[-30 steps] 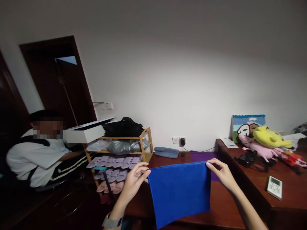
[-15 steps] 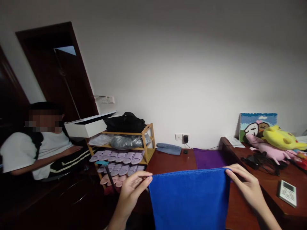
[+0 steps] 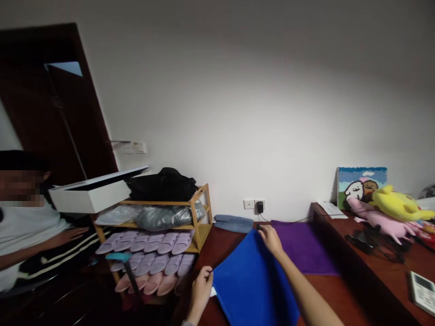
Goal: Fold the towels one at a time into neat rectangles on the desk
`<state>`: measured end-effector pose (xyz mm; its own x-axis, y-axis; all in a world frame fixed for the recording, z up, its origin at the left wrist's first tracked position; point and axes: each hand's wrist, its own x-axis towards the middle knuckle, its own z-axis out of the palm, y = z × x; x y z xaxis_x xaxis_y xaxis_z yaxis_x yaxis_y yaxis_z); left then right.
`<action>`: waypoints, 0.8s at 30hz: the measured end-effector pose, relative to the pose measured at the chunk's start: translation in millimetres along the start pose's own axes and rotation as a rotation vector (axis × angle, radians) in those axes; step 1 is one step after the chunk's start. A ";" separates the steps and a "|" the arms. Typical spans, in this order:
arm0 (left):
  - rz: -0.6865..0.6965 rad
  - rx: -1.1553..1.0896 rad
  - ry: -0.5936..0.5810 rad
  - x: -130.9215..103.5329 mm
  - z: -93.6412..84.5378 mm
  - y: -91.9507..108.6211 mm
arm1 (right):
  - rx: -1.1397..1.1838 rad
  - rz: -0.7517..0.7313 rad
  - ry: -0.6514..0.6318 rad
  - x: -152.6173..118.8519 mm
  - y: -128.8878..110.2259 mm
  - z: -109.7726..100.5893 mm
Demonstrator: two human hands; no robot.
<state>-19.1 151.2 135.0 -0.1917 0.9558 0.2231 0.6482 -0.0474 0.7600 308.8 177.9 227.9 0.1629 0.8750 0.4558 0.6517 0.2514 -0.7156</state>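
While the left hand (image 3: pixel 201 292) pinches the near-left corner of the blue cloth (image 3: pixel 251 283), the right hand (image 3: pixel 271 240) grips its far corner with fingers closed, so the cloth slants over the brown table (image 3: pixel 220 243); beyond lie a purple cloth (image 3: pixel 307 246) and a folded grey-blue cloth (image 3: pixel 234 223), with a wooden rack (image 3: pixel 194 218) of slippers (image 3: pixel 152 242) to the left

Purple slippers (image 3: pixel 166 242) on a wooden rack (image 3: pixel 205 219).
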 end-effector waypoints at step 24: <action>0.364 0.674 -0.174 -115.1 -12.5 -114.6 | -0.589 0.264 -0.433 -203.0 105.9 47.5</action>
<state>-80.5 43.0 29.9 0.2010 0.9482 0.2460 0.9661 -0.2334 0.1102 309.6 46.5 34.5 0.1428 0.9894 -0.0249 0.9375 -0.1433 -0.3171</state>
